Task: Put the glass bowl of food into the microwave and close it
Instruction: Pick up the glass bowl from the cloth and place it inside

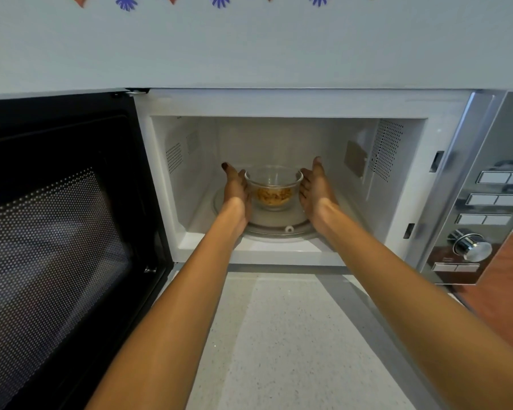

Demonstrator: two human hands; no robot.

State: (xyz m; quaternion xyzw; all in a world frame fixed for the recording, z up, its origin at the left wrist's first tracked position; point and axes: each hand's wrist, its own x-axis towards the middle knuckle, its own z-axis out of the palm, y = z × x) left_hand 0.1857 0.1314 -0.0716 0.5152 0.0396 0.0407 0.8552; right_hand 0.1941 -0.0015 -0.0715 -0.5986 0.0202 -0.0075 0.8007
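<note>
**A:** Where is your bowl right now?

**B:** Your glass bowl (274, 187) sits in the middle of the frame, inside the microwave (288, 184) cavity, on the round glass turntable (279, 224). Orange-yellow food (271, 197) lies in its bottom.

**A:** And your hands?

**B:** Both arms reach in from the lower edge of the frame. Your left hand (236, 189) is at the bowl's left side, palm turned toward the glass, fingers straight and spread loosely, thumb pointing up. Your right hand (316, 187) mirrors it on the bowl's right side, fingers likewise extended and uncurled. Neither hand is wrapped round the bowl. The left palm looks to be against the glass or just beside it; I cannot tell which. The right hand lies just beside the rim, and contact there is also unclear.

**A:** The door?

**B:** The door (63, 232) is swung fully open at the left of the frame, its dark perforated window facing you. The control panel (483, 202) with its buttons and a shiny knob (471, 245) stands at the right of the frame.

**A:** What's beneath?

**B:** A pale speckled countertop (279, 335) fills the lower centre between your forearms.
</note>
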